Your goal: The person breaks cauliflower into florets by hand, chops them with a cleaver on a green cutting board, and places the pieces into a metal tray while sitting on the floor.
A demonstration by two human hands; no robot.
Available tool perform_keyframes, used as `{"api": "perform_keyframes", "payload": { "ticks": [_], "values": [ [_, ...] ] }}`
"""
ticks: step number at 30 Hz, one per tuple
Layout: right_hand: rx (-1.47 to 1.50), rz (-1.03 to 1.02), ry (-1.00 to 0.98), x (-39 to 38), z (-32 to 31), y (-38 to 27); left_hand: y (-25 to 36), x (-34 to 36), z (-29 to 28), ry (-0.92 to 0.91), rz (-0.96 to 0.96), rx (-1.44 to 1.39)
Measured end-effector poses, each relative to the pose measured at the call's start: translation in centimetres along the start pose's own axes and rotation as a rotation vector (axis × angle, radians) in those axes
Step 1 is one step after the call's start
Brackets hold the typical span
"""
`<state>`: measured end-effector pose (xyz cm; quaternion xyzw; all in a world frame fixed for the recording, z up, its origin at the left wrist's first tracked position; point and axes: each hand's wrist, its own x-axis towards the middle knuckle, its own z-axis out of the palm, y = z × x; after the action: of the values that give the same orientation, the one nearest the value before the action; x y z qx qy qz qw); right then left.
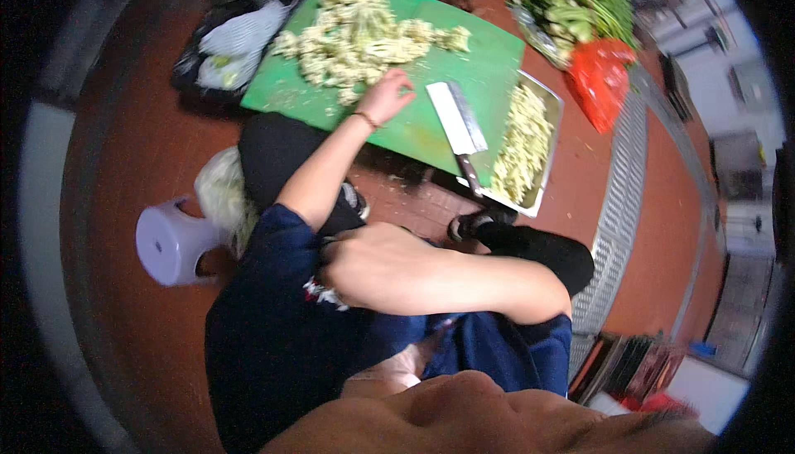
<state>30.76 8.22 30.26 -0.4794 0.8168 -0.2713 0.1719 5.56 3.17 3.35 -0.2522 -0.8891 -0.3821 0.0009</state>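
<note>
My left hand [387, 96] rests over the near part of a green cutting board [290, 88], beside chopped cauliflower [356, 32], its fingers loosely bent and apart. My right hand [356, 264] is drawn back against the front of my dark blue shirt, fingers curled; what they hold, if anything, is hidden. A cleaver [455, 119] lies on the board right of my left hand, dark handle at the near edge. A steel tray [551, 148] of pale chopped pieces [522, 131] sits beside the board's right side.
A black container [190, 69] with bagged produce stands left of the board. Leafy greens [567, 3] and a red plastic bag [596, 81] lie behind it at right. A purple stool [166, 243] and a pale bag [219, 181] are at my left. A metal floor grate [613, 214] runs along the right.
</note>
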Motion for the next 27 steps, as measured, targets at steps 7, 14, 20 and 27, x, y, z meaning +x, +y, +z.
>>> {"api": "perform_keyframes", "payload": {
  "ticks": [7, 14, 20, 27],
  "values": [
    [-0.334, 0.099, -0.03, 5.4, 2.8, 2.5, -0.5, -0.4, -0.4, -0.075, -0.017, 0.022],
    [-0.233, 0.144, -0.055, 4.5, 5.6, 5.8, -0.7, -0.2, 1.0, -0.034, 0.073, -0.037],
    [0.203, 0.237, 0.831, -10.2, -3.7, 9.4, -0.3, -0.7, -0.7, 0.059, 0.151, 0.019],
    [-0.318, 1.396, 1.607, -33.3, 2.8, 38.7, 5.4, 4.0, -4.6, 0.077, 0.084, -0.076]
  ]
}}
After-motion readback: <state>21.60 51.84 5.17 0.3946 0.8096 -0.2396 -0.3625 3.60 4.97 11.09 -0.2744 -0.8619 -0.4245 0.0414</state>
